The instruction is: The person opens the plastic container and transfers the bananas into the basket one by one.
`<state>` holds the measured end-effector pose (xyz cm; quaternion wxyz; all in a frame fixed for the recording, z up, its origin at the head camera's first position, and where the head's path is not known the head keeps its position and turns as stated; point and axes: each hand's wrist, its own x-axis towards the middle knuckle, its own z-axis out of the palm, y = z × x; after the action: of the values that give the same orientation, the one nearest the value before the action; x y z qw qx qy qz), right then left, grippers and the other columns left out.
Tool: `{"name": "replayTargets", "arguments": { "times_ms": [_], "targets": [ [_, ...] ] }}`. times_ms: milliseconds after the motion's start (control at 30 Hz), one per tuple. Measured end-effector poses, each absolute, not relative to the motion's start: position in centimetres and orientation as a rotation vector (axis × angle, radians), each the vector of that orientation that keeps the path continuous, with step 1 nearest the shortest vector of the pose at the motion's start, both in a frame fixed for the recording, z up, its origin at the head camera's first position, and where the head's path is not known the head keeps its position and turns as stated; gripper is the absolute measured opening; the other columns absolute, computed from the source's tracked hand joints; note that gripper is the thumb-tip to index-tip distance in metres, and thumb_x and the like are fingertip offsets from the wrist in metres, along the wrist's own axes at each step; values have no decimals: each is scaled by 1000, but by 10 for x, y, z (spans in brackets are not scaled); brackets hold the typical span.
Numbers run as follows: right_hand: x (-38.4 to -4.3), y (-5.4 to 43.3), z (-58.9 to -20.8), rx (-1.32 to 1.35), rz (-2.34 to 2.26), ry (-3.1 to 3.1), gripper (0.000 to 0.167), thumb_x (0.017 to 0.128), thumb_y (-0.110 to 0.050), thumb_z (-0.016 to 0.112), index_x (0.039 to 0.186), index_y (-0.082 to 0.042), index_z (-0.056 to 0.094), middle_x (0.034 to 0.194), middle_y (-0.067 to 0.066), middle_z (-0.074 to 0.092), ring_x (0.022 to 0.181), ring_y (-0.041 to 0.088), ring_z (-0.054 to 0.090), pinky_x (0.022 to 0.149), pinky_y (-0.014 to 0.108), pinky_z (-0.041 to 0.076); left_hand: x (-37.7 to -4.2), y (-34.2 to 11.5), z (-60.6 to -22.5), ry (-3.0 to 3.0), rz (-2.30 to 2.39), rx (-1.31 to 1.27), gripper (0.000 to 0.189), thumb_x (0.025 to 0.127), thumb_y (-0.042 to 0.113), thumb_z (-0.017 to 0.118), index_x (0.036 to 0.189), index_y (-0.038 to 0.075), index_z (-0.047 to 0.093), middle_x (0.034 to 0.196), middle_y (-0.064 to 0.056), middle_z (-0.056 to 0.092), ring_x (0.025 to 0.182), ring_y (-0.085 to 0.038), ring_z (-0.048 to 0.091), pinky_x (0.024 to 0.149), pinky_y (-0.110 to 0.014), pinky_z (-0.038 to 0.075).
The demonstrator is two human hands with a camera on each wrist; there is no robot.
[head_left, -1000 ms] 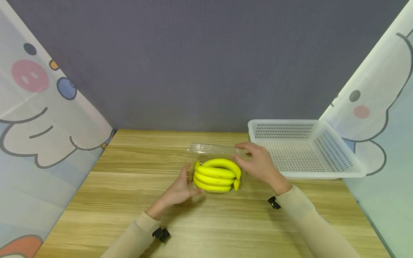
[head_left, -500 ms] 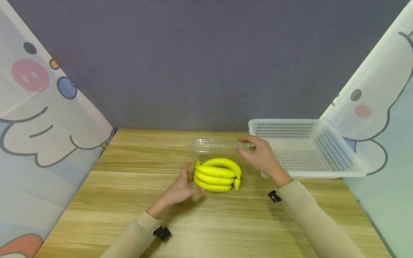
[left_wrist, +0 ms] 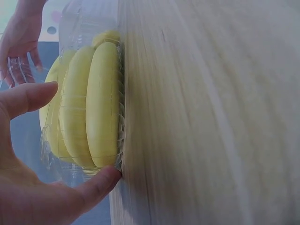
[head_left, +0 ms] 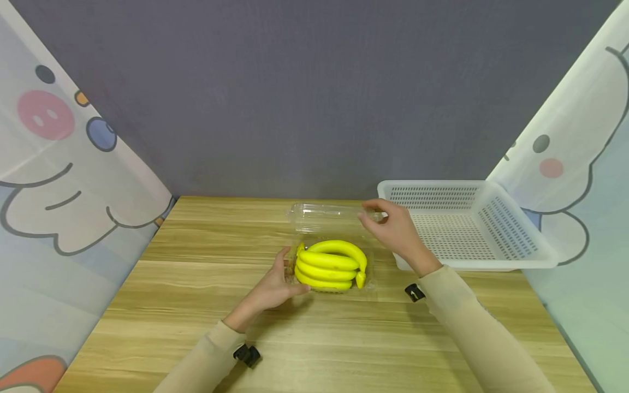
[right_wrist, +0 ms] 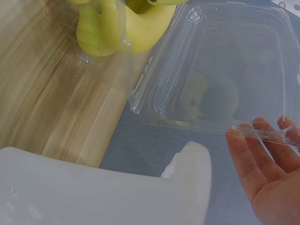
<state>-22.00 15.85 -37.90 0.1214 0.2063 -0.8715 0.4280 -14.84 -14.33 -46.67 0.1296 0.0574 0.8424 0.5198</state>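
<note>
A bunch of yellow bananas (head_left: 328,265) lies in a clear plastic clamshell box (head_left: 369,281) on the table. My left hand (head_left: 272,287) holds the box's left end, thumb at the front and fingers along the side. In the left wrist view one fingertip (left_wrist: 108,174) touches the box's low corner beside the bananas (left_wrist: 101,105). The lid (head_left: 324,218) stands raised behind the fruit. My right hand (head_left: 395,230) pinches the lid's right edge between thumb and fingers. The right wrist view shows that hand (right_wrist: 276,178) at the rim of the transparent lid (right_wrist: 229,70).
A white perforated basket (head_left: 496,266) stands at the back right, close to my right hand. Behind the wooden table (head_left: 206,305) rises a dark grey panel (head_left: 275,109). Cartoon-printed sheets (head_left: 98,202) border both sides.
My right hand has moved up and away with the lid, which has swung further open. The left hand, the box's base and the bananas have stayed in place.
</note>
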Motion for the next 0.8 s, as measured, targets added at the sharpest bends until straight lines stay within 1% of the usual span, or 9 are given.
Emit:
{"name": "replayTargets", "arguments": {
  "times_ms": [200,400,800],
  "targets": [
    [-222,157,-378,580,1275,-2539,38,98,-32,69,125,-5,69,121,12,70,108,27,65,82,44,59,-148,-144,-468,2447,1518,165,118,79,30,86,162,6,6,151,-29,38,134,-45,45,106,-67,38],
    [-225,156,-379,561,1302,-2530,36,99,-29,67,125,-4,68,122,14,69,108,29,64,83,44,58,-148,-144,-468,2439,1529,157,117,79,29,86,162,7,6,149,-28,40,131,-41,48,105,-63,41],
    [-235,158,-382,519,1366,-2578,43,101,-37,63,130,-6,66,129,13,66,118,30,60,92,48,55,-148,-143,-467,2451,1509,162,117,78,30,86,162,7,6,150,-29,38,132,-44,46,105,-66,40]
  ]
}}
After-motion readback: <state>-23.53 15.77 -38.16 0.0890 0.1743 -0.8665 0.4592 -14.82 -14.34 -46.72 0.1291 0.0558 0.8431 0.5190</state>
